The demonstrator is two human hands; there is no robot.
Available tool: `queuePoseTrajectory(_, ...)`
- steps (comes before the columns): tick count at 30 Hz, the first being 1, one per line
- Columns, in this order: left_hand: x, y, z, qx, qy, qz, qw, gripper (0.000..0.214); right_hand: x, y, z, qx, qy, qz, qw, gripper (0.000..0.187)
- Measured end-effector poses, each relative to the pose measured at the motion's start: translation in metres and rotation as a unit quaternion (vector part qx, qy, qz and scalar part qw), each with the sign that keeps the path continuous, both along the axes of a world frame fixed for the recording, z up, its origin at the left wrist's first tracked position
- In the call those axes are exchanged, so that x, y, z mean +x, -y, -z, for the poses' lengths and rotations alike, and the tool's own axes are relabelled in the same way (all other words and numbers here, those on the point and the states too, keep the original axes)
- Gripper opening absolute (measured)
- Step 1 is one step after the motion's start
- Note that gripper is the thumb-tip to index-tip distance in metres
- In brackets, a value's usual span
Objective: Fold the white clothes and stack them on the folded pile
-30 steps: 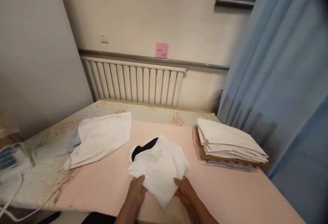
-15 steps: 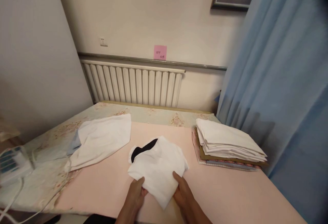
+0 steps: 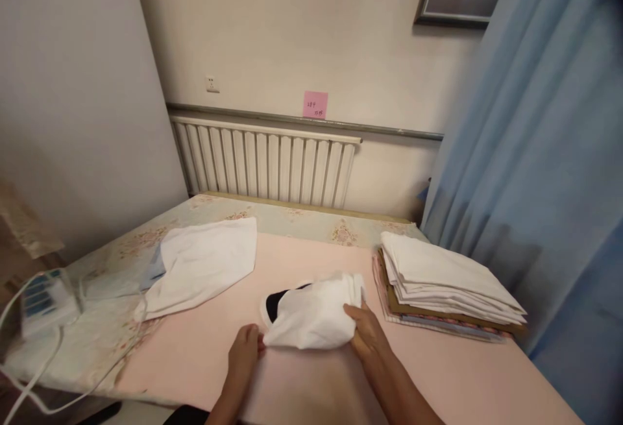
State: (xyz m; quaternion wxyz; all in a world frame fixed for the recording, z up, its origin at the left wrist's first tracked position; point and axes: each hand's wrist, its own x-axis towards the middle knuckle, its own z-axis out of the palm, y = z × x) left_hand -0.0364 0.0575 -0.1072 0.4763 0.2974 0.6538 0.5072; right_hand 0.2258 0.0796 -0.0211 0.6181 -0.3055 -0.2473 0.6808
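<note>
A white garment with a black collar [image 3: 311, 313] lies bunched on the pink table cover [image 3: 204, 353] in front of me. My left hand [image 3: 244, 351] pinches its lower left corner, fingers closed on the cloth. My right hand [image 3: 368, 332] grips the garment's right edge, fingers curled into the fabric. The garment is folded over on itself and sits low on the cover between both hands.
A stack of folded cloths [image 3: 445, 285], white over brown, sits at the right. A loose white cloth [image 3: 202, 264] lies at the left over a blue piece. A white device with a cord [image 3: 46, 295] is far left. Radiator [image 3: 265, 162] behind, blue curtain [image 3: 545, 152] right.
The garment's near hanging corner has been folded up, so it is now a shorter bundle. My right hand moved up and right along its edge; my left hand shifted slightly left.
</note>
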Motion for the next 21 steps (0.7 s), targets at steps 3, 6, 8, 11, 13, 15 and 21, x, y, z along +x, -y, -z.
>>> queuePoseTrajectory(3, -0.027, -0.002, 0.01, 0.083, -0.214, -0.012, 0.973, 0.027, 0.016, -0.016, -0.033, 0.05, 0.101, 0.025, 0.993, 0.066)
queuePoseTrajectory(6, -0.038, 0.001, 0.027, 0.188, -0.452, 0.037, 0.871, 0.028, 0.039, -0.05, -0.075, 0.12, 0.316, 0.03, 0.941, 0.058)
queuePoseTrajectory(8, -0.037, 0.002, 0.035, 0.208, -0.524, 0.06, 0.824, 0.027, 0.055, -0.081, -0.111, 0.145, 0.364, 0.028, 0.92, 0.054)
queuePoseTrajectory(11, -0.034, 0.002, 0.04, 0.204, -0.577, 0.062, 0.788, 0.026, 0.069, -0.128, -0.163, 0.195, 0.468, 0.008, 0.862, 0.05)
queuePoseTrajectory(13, -0.034, 0.001, 0.041, 0.208, -0.591, 0.061, 0.777, 0.026, 0.067, -0.156, -0.184, 0.219, 0.526, -0.012, 0.822, 0.044)
queuePoseTrajectory(15, -0.034, 0.0, 0.04, 0.21, -0.599, 0.061, 0.771, 0.025, 0.052, -0.174, -0.185, 0.236, 0.583, -0.039, 0.776, 0.037)
queuePoseTrajectory(21, -0.038, 0.0, 0.047, 0.21, -0.607, 0.061, 0.764, 0.024, -0.021, -0.15, -0.072, 0.255, 0.714, -0.143, 0.636, 0.036)
